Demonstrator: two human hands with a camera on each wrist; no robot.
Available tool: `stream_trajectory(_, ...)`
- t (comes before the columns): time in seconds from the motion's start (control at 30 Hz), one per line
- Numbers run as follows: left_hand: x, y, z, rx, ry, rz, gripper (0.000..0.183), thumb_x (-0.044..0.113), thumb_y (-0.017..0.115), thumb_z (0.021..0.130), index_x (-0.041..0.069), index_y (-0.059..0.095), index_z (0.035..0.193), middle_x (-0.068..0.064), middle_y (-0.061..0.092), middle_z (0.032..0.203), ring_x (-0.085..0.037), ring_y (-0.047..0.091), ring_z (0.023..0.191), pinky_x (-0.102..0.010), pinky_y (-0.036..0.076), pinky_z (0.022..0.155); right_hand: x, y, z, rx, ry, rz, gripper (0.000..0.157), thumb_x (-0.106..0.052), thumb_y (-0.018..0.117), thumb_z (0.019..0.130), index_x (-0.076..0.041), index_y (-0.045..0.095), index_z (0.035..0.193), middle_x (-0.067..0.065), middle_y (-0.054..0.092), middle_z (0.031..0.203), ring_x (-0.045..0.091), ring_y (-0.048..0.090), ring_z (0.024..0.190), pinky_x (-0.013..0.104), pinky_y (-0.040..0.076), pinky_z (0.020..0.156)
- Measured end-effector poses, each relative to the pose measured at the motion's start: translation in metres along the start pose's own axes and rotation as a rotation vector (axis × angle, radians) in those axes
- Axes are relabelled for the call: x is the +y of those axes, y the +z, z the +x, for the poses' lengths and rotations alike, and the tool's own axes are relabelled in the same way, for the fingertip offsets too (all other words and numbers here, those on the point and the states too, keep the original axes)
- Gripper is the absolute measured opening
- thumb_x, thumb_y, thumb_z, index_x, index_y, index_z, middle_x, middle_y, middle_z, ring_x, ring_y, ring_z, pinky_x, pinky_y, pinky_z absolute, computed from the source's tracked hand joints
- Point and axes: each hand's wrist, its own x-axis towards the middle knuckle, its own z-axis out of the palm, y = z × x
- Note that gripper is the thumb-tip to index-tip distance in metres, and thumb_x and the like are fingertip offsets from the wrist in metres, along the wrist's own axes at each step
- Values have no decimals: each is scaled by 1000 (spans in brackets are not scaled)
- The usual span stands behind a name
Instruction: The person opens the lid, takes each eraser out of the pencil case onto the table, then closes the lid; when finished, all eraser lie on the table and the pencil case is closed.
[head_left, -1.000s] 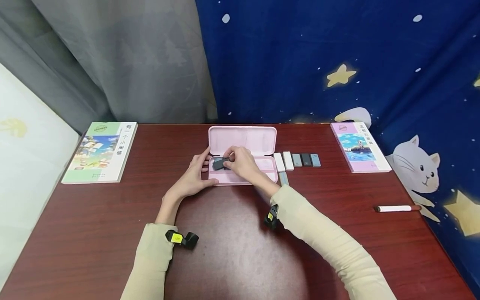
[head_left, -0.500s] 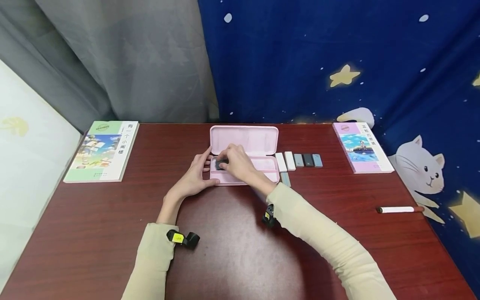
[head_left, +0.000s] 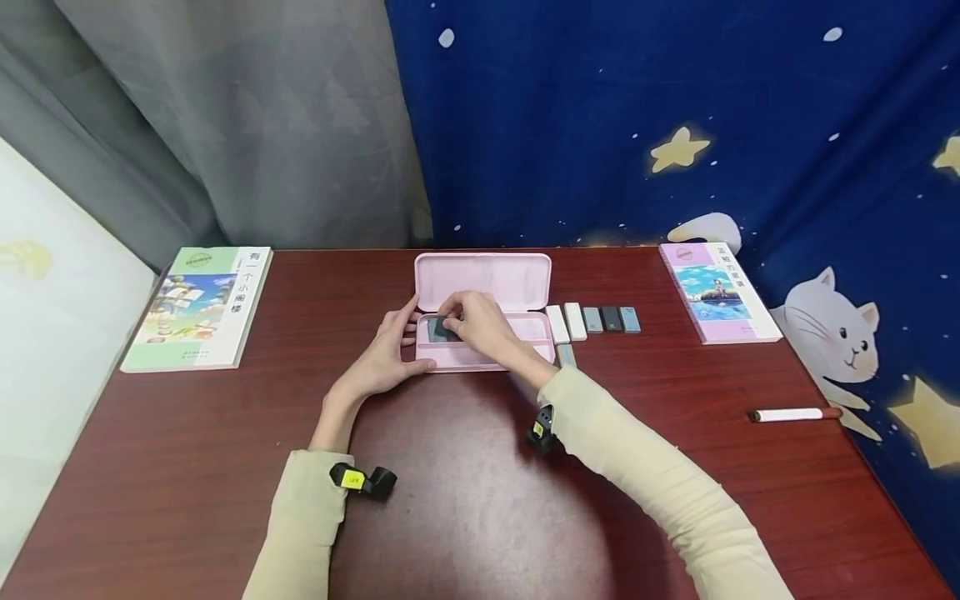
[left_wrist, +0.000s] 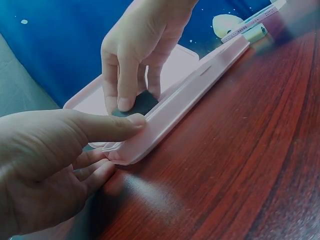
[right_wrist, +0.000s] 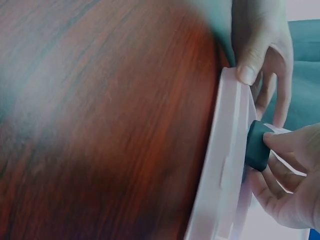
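Note:
An open pink pencil case (head_left: 468, 359) lies on the table, its lid (head_left: 483, 282) tipped back. My left hand (head_left: 381, 354) holds its left end, thumb on the front wall and fingers along the end and back. My right hand (head_left: 480, 323) reaches into the rear compartment and pinches a dark eraser (right_wrist: 257, 145) between thumb and fingers. Beside it in the compartment's left part, a grey-blue block (head_left: 437, 331) shows, partly hidden by my right fingers. In the left wrist view, the dark eraser (left_wrist: 144, 102) sits tilted just inside the rim.
Right of the case stands a row of erasers: white ones (head_left: 575, 322), a grey-blue one (head_left: 593, 320), a black one (head_left: 611, 319) and a blue one (head_left: 629, 320). Another grey-blue one (head_left: 566, 356) lies in front. Books (head_left: 197, 308) (head_left: 720, 293) and a marker (head_left: 791, 415) lie farther out.
My right hand has shifted slightly within the compartment, and the dark eraser has moved and turned in its fingers. My left hand has kept its hold on the case.

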Motion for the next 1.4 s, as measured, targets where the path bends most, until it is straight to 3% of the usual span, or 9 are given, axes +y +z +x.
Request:
stream_trajectory(0.13,-5,1,1,7,1,8,95,-9,73,78,-10,11,150,-35,30,132,-47,39,121,-53,37,103,3,-5,-2,49,21,40,13,-4,71,86,-7,72,99,2,68,81,13,61,74,28,48,72)
stream_trajectory(0.33,-39,8,5,31,6,17,100,-5,76,77,-1,10,153,-29,31,134,-42,40,121,-52,37,103,13,-8,-9,96,38,98,16,-2,70,85,-9,72,100,2,66,78,14,61,70,26,49,65)
stream_trajectory(0.43,-47,11,4,14,1,25,102,-2,77,78,2,10,154,-25,32,133,-38,41,122,-48,38,104,20,-8,-16,89,62,141,16,-2,71,85,-9,72,100,3,66,78,15,63,70,24,51,61)
stream_trajectory(0.63,-46,12,4,13,5,13,101,3,79,79,5,12,154,-22,33,133,-35,41,121,-48,38,104,27,-11,-23,53,136,372,18,3,68,85,-2,70,102,11,66,81,19,65,67,32,57,56)
stream_trajectory(0.87,-43,8,7,12,-5,21,102,2,78,79,6,11,155,-22,32,133,-34,39,122,-47,38,104,28,-16,-21,-9,225,575,23,12,60,86,7,64,109,17,63,86,20,63,71,36,59,61)
stream_trajectory(1.17,-42,3,10,21,-14,42,103,4,79,78,7,10,155,-20,32,135,-32,40,121,-46,38,104,31,-23,-22,-32,261,706,29,17,54,86,12,60,114,17,58,86,21,60,73,41,58,68)
stream_trajectory(1.4,-44,3,8,20,12,24,102,1,78,78,6,11,155,-22,32,134,-34,40,122,-47,38,104,43,-39,-32,-10,313,720,29,13,55,87,8,60,114,16,56,91,19,61,72,42,58,71)
